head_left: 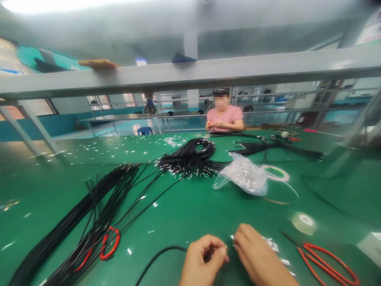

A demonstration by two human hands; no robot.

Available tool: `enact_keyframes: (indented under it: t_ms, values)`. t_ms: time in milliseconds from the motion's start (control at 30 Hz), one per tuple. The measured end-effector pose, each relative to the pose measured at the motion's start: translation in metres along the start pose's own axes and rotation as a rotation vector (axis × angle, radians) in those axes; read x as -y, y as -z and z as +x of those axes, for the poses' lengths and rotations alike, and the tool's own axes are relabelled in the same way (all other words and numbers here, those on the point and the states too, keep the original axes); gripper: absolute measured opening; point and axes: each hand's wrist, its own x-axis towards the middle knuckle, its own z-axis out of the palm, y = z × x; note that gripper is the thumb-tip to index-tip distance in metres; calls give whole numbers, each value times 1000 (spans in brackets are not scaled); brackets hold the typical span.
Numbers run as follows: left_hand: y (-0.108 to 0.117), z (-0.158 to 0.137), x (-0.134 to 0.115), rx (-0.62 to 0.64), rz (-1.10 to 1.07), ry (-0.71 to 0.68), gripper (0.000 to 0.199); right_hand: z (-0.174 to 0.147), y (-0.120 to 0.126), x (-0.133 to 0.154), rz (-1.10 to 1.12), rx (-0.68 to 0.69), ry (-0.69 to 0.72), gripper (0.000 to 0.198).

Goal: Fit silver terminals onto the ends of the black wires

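2 hands meet low over the green tabletop (190, 206): the left hand (201, 258) is curled shut on the end of a black wire (157, 256) that trails off to its left, while the right hand (258, 258) pinches a small silvery terminal (233, 238) just beside that wire end. The step in hand looks like fitting terminal to wire (the tip is too blurred to tell whether they touch). The next move calls for fine alignment. More loose terminals (274, 246) lie just right of the right hand, and red-handled scissors (324, 260) farther right.
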Motion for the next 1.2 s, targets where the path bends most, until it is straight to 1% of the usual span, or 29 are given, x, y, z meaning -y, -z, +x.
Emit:
enact_keyframes:
  t_ms: [67, 100, 133, 167, 233, 300, 333, 400, 500, 567, 633, 700, 767, 800, 867, 967, 1033, 1133, 1200]
  values:
    - [0, 0, 1, -12, -36, -13, 15, 0, 3, 4, 30, -21, -37, 27]
    - [0, 0, 1, -17, -49, -19, 15, 0, 5, 7, 70, -18, -65, 25]
    - [0, 0, 1, -20, -60, -23, 15, 0, 9, 10, 156, -7, -112, 24]
    - [0, 0, 2, -25, -66, -26, 14, -1, 13, 14, 276, 6, -174, 21]
    - [-1, 0, 3, -35, -70, -35, 12, -1, 19, 23, 631, 20, -359, 17]
    - [-1, 0, 5, -48, -62, -53, 11, 0, 22, 31, 917, 19, -529, 22]
    - [-1, 0, 5, -56, -50, -65, 11, 0, 22, 34, 984, 24, -579, 25]
    - [-2, -1, 7, -72, -6, -89, 11, 2, 20, 38, 1052, 58, -634, 29]
    - [-3, -2, 7, -83, 111, -138, 9, 3, 17, 40, 1113, 77, -657, 35]
    - [-2, -4, 5, -80, 226, -202, 10, 3, 18, 40, 1147, 67, -660, 40]
    - [0, -5, 3, -70, 385, -315, 13, 3, 19, 41, 1174, 59, -662, 46]
    - [2, -7, 1, -50, 541, -467, 16, 2, 21, 41, 1204, 54, -671, 52]
    - [5, -9, 0, -29, 635, -596, 18, 2, 21, 42, 1228, 45, -681, 58]
    - [6, -9, -1, -24, 657, -628, 17, 1, 21, 42, 1237, 41, -686, 59]
    - [6, -10, -2, -29, 672, -617, 16, 1, 21, 42, 1249, 34, -691, 60]
    - [3, -10, -3, -66, 653, -519, 13, 0, 20, 41, 1304, 25, -704, 58]
    - [-1, -9, -2, -109, 613, -480, 13, -1, 19, 41, 1372, -4, -723, 55]
    - [-5, -8, 0, -153, 551, -467, 14, -2, 19, 42, 1455, -67, -733, 53]
    - [-5, -9, -1, -153, 522, -463, 14, -2, 18, 43, 1478, -82, -718, 51]
